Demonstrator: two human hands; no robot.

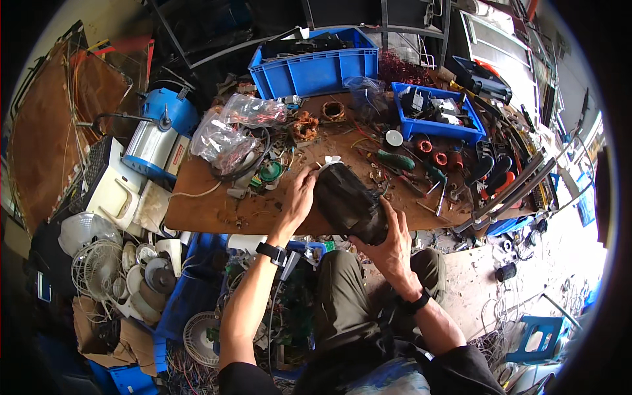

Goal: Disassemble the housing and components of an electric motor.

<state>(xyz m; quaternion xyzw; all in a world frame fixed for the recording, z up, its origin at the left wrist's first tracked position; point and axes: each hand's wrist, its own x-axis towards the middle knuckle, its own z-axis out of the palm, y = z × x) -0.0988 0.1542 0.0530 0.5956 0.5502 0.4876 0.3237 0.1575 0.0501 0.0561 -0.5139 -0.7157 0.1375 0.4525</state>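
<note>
Between both hands I hold a black plastic housing (347,203), boxy and ridged, tilted at the front edge of the wooden workbench (257,214). My left hand (299,201) grips its upper left end, where a small white piece (333,160) shows just beyond. Around the lower right end closes my right hand (391,238), thumb underneath and fingers along the side. The inside of the housing cannot be seen. Beyond it lie a green-handled screwdriver (395,159) and a round white part (394,137). Left of it is a green round coil piece (270,171).
A large blue crate (316,71) and a smaller blue bin (438,125) of parts stand at the back. Clear plastic bags (227,135) lie at left, hand tools (490,171) at right. Below left are fan parts (105,270); a blue stool (540,338) stands at lower right.
</note>
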